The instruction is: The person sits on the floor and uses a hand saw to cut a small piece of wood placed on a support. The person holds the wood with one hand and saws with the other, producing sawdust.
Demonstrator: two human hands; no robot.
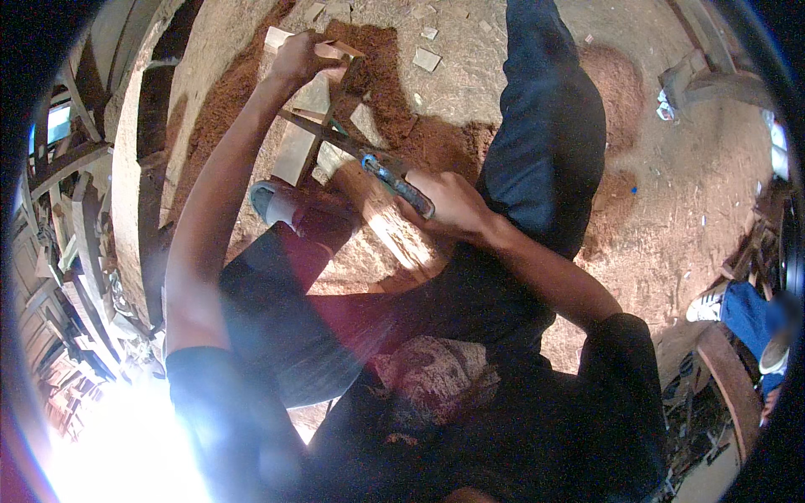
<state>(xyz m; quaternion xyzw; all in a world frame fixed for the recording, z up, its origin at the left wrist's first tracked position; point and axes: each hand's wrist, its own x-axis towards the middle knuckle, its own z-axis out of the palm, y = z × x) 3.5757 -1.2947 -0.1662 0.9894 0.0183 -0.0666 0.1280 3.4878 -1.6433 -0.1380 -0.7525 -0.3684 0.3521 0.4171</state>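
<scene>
My left hand (300, 60) grips a pale wooden piece (274, 40) at the upper middle, above a light board (295, 155) lying on the dusty floor. My right hand (440, 197) is closed on the handle of a saw (394, 183), dark with blue parts. Its long blade (323, 134) runs up and left across the wood below my left hand; whether it touches the wood I cannot tell. My foot in a grey shoe (264, 201) is just below the board, and my dark-trousered leg (545, 134) stretches out on the right.
Sawdust (360, 46) and small wood squares (426, 59) lie on the floor. A long timber (151, 151) and piled scrap wood (80, 277) stand at the left, brightly lit low down. A co-worker's blue-trousered leg (746, 327) and wood scraps (725, 369) are at the right edge.
</scene>
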